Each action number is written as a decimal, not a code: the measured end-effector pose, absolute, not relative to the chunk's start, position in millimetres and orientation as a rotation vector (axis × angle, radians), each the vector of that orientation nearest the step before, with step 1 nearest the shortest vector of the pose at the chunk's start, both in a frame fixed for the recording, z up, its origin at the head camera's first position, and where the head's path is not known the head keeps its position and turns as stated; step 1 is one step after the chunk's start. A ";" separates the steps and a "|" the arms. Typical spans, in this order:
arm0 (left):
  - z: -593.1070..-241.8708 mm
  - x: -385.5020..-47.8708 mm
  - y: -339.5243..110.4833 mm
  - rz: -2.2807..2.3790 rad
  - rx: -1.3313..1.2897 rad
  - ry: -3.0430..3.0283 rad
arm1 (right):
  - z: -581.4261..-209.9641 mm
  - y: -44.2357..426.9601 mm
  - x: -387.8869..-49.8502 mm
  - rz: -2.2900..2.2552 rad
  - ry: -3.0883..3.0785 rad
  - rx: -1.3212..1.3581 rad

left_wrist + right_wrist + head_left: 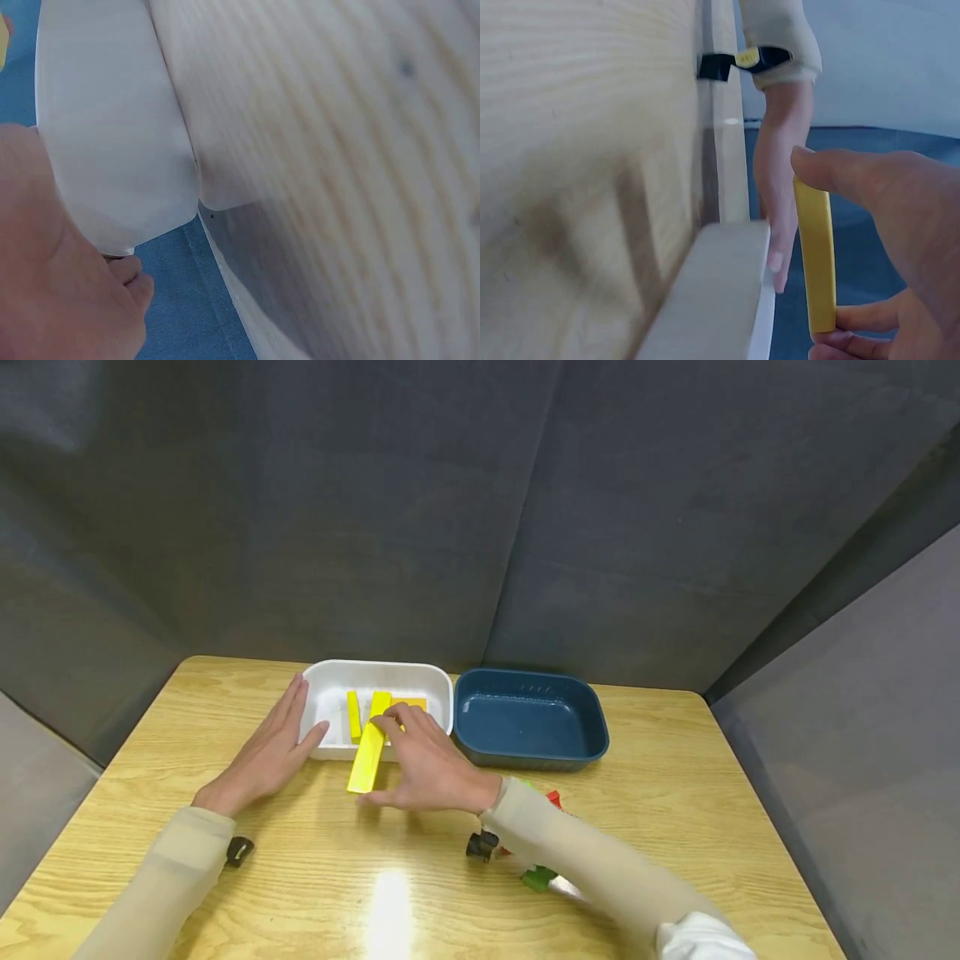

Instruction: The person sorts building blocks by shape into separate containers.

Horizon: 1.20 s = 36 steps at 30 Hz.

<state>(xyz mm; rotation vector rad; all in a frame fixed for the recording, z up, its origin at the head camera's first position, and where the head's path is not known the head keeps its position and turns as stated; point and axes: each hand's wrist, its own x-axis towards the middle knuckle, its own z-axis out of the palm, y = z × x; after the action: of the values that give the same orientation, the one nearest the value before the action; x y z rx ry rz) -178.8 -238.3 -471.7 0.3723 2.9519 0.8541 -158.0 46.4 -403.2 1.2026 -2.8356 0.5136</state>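
Observation:
A white container (pixel 427 672) at the back of the table holds a small yellow block (pixel 354 714), an orange block (pixel 417 702) and a longer yellow piece (pixel 381 700). Over its front edge, my right hand (pixel 431 768) pinches a yellow block (pixel 364 767) between thumb and fingers; in the right wrist view the yellow block (pixel 817 259) spans from thumb to fingertips. My left hand (pixel 262 760) lies with straight fingers against the container's left side; the left wrist view shows the hand (pixel 67 262) beside the white wall (pixel 112 120).
A dark blue container (pixel 528 758) stands right of the white one. Partly hidden under my right forearm are a green object (pixel 537 878) and a red object (pixel 554 798). Dark curtains (pixel 375 527) rise behind the wooden table (pixel 315 877).

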 end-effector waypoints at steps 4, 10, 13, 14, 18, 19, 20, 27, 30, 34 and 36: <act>-472.1 -178.3 -238.6 0.868 0.400 2.955 | -398.9 45.2 -172.9 0.512 -2.828 1.205; -474.3 -177.3 -239.1 0.889 0.449 2.966 | -393.6 40.8 -193.6 0.530 -2.837 1.186; -474.5 -177.1 -238.5 0.889 0.457 2.969 | -391.3 38.1 -203.2 0.518 -2.846 1.177; -474.3 -177.1 -238.4 0.890 0.458 2.969 | -390.6 37.0 -206.2 0.509 -2.848 1.175; -473.3 -177.9 -238.1 0.885 0.461 2.972 | -388.4 32.2 -219.1 0.467 -2.845 1.196; -473.2 -178.1 -238.4 0.887 0.460 2.970 | -387.8 30.5 -222.6 0.453 -2.841 1.205; -473.1 -178.2 -238.6 0.885 0.459 2.969 | -387.2 28.7 -226.1 0.444 -2.841 1.210; -474.3 -179.1 -239.7 0.868 0.447 2.956 | -387.5 15.1 -257.0 0.378 -2.849 1.268; -474.8 -179.8 -239.6 0.864 0.449 2.953 | -389.7 9.0 -270.2 0.357 -2.870 1.304; -474.9 -180.7 -238.6 0.862 0.446 2.946 | -395.4 1.6 -284.6 0.337 -2.905 1.349; -475.1 -181.0 -237.5 0.861 0.447 2.943 | -398.3 -1.0 -290.7 0.310 -2.915 1.361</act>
<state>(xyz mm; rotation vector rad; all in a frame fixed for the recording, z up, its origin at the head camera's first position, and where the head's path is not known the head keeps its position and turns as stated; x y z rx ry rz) -181.0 -237.5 -475.1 0.4470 2.9427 0.8609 -290.7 -1.0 -398.3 1.3613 -2.9151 0.3105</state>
